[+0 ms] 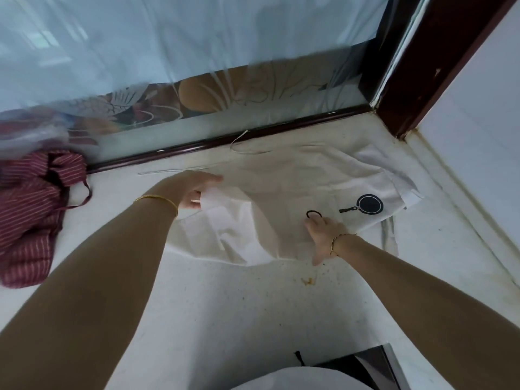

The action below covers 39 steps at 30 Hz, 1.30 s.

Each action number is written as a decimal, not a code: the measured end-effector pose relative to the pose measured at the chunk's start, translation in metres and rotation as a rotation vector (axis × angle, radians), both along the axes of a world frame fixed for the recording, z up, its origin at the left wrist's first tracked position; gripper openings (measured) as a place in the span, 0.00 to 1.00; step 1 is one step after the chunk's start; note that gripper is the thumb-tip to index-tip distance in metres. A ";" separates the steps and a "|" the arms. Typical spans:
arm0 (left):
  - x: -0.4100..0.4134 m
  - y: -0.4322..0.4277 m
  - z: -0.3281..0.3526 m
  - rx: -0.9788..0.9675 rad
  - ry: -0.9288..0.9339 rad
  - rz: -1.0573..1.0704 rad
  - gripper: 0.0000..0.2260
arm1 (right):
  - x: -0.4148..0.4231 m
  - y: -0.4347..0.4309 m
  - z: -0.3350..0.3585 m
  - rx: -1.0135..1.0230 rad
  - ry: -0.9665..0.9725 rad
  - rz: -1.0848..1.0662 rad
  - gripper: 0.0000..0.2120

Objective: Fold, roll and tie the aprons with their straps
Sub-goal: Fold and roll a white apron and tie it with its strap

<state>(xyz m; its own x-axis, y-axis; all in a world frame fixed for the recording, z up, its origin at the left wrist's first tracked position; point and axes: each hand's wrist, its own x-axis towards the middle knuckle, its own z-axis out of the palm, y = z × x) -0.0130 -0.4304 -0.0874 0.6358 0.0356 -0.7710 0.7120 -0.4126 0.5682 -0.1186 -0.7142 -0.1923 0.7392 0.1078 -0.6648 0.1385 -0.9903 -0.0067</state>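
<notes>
1. A white cloth apron (295,178) (it has a black pan picture on it) lies spread in the middle of the pale speckled stone counter (225,305).
2. The left hand (194,190) curls its fingers round a lifted fold on the apron's left side.
3. The right hand (323,235) rests on the apron's near edge. I cannot tell if its fingers pinch the cloth.
4. A dark red striped cloth apron (28,209) lies crumpled at the left.

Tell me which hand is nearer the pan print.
Right. The right hand rests on the apron just left of the pan print; the left hand grips a fold much farther left.
</notes>
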 end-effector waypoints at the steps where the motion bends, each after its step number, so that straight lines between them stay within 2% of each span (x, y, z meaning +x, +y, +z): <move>1: 0.001 0.003 0.002 -0.039 0.033 -0.034 0.21 | -0.002 0.003 -0.002 -0.066 -0.051 0.023 0.40; 4: -0.003 0.012 0.002 0.067 0.107 -0.198 0.23 | -0.007 0.007 -0.006 -0.182 -0.265 0.077 0.18; 6: -0.004 0.010 0.007 0.141 0.087 -0.259 0.15 | -0.005 0.006 0.001 -0.212 -0.335 0.094 0.10; 8: 0.002 0.004 0.021 0.098 -0.030 -0.106 0.04 | 0.010 0.005 0.020 -0.169 -0.405 -0.025 0.08; 10: 0.018 -0.005 0.046 -0.056 -0.241 0.158 0.05 | 0.039 0.000 0.051 0.000 -0.584 -0.315 0.08; 12: 0.037 -0.015 0.082 -0.196 -0.539 0.347 0.09 | 0.071 -0.008 0.092 0.270 -0.787 -0.640 0.09; 13: 0.045 -0.019 0.104 -0.238 -0.703 0.411 0.10 | 0.085 -0.013 0.117 0.349 -0.893 -0.709 0.10; 15: 0.053 -0.027 0.143 -0.355 -0.976 0.553 0.10 | 0.100 -0.022 0.164 0.423 -1.173 -0.706 0.13; 17: 0.046 -0.027 0.172 -0.385 -1.189 0.621 0.14 | 0.102 -0.027 0.195 0.519 -1.458 -0.636 0.14; 19: 0.032 -0.021 0.177 -0.165 -1.323 0.544 0.16 | 0.097 -0.030 0.195 0.497 -1.560 -0.564 0.15; 21: 0.018 -0.004 0.150 0.253 -1.292 0.343 0.16 | 0.084 -0.030 0.168 0.325 -1.495 -0.434 0.11; 23: -0.003 0.018 0.105 0.516 -1.122 0.133 0.14 | 0.062 -0.021 0.128 0.193 -1.378 -0.240 0.08; 25: -0.030 0.039 0.055 0.595 -0.908 0.004 0.10 | 0.034 -0.003 0.090 0.058 -1.099 -0.122 0.09; 27: -0.060 0.056 0.007 0.670 -0.594 -0.106 0.10 | 0.004 0.018 0.059 -0.082 -0.756 -0.047 0.12; 29: -0.091 0.067 -0.031 0.643 -0.244 -0.175 0.13 | -0.022 0.036 0.030 -0.125 -0.369 0.011 0.14; 31: -0.116 0.070 -0.051 0.595 -0.007 -0.262 0.15 | -0.041 0.050 0.013 -0.138 -0.058 0.014 0.15; 32: -0.126 0.071 -0.058 0.620 0.063 -0.307 0.16 | -0.046 0.056 0.008 -0.143 0.014 0.010 0.14; 34: -0.134 0.071 -0.063 0.661 0.120 -0.297 0.18 | -0.045 0.061 0.009 -0.119 -0.009 -0.019 0.07; 36: -0.133 0.074 -0.071 0.612 0.108 -0.208 0.17 | -0.037 0.066 0.012 -0.077 -0.079 -0.049 0.10; 39: -0.122 0.081 -0.084 0.545 0.014 -0.029 0.13 | -0.027 0.070 0.014 -0.030 -0.124 -0.075 0.06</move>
<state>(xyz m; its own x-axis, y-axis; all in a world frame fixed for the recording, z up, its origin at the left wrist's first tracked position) -0.1346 -0.3490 -0.1712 0.6321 0.4147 -0.6546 0.7020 -0.6642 0.2571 -0.1458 -0.6441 -0.1783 0.8211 0.0307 -0.5700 0.0619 -0.9975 0.0355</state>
